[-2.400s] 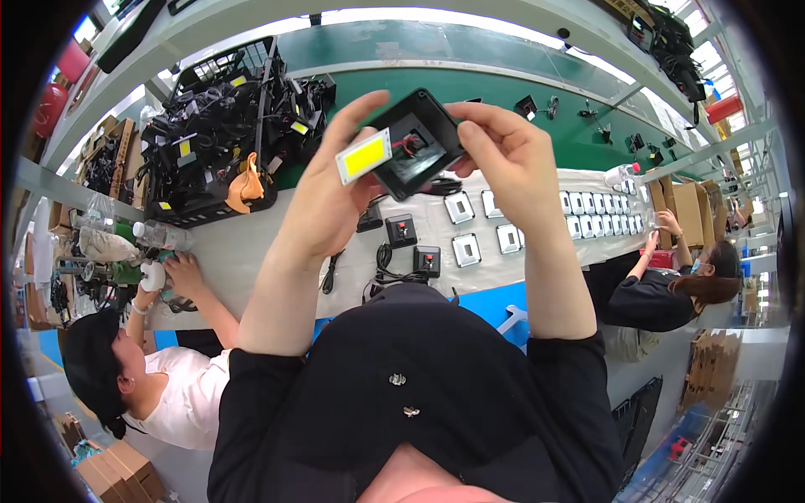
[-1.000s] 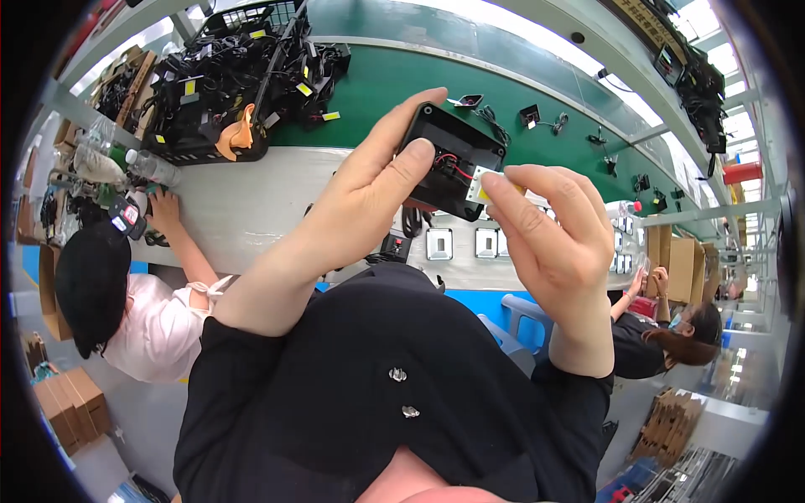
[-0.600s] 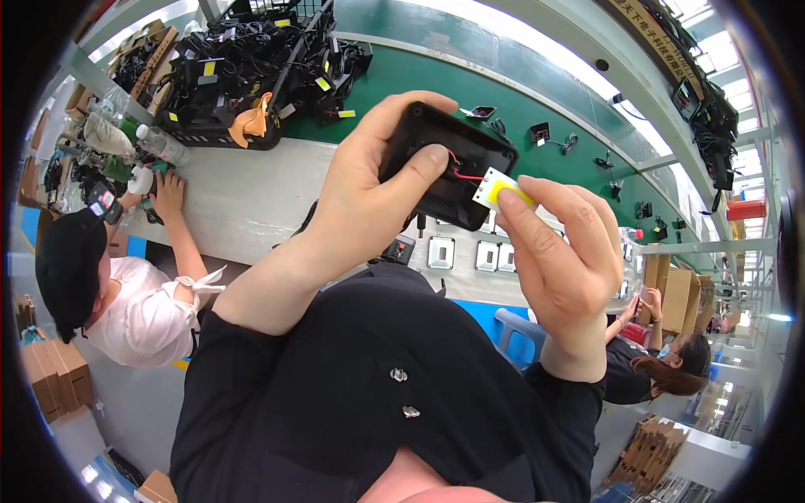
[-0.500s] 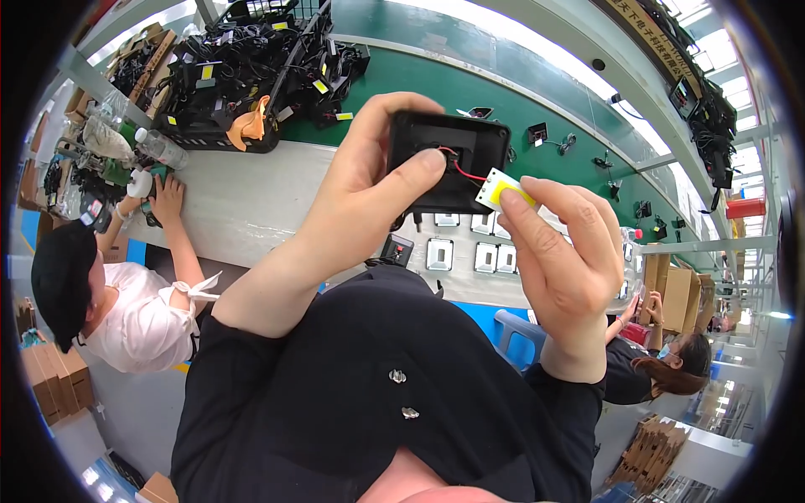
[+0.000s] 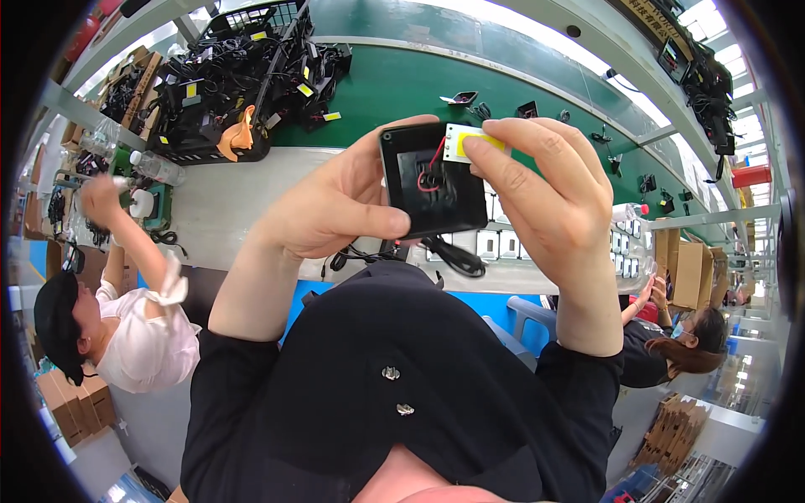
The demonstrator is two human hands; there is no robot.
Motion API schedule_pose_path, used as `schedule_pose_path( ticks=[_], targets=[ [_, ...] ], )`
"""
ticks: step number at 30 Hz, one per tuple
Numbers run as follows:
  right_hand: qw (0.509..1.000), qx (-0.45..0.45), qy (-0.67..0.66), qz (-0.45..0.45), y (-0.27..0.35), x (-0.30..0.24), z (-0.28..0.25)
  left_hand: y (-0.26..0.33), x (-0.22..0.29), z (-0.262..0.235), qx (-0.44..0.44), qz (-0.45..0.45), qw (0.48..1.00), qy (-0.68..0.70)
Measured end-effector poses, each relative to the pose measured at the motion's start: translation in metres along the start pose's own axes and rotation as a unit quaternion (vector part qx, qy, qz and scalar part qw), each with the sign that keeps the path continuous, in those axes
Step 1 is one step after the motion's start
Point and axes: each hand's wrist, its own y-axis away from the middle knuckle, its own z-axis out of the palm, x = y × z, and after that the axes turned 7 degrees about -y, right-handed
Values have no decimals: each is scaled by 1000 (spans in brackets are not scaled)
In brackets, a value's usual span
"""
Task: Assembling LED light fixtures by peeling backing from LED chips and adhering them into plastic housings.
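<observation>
My left hand (image 5: 352, 197) grips a square black lamp housing (image 5: 449, 201) by its left side, thumb on the near-left edge. Its open hollow faces up. A pair of thin wires, one red (image 5: 425, 180), runs from inside it to a small white LED board (image 5: 454, 144) with a yellow patch. Between thumb and fingertips, my right hand (image 5: 549, 172) pinches this board over the housing's far right corner. A bundled black cable (image 5: 457, 256) hangs below the housing. Fingers under the housing are hidden.
A black crate (image 5: 214, 101) heaped with cabled lamps stands at the far left. White square frames (image 5: 508, 244) lie in rows beyond my right wrist. Lamp parts are spread along the green belt (image 5: 394, 84). Co-workers sit left (image 5: 142, 344) and right (image 5: 662, 344).
The board has moved up and left, from beside the housing to over its far right corner. My left thumb has slid off the wires to the edge. The cable now shows below.
</observation>
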Motion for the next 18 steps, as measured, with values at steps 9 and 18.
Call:
schedule_pose_path(
  ticks=[9, 18],
  targets=[
    [985, 26, -77, 149, 8, -35, -7, -1, -3, 28, 104, 149, 979, -88],
    [939, 47, -238, 244, 16, -42, -5, -11, -7, 41, 248, 236, 909, -238]
  ],
)
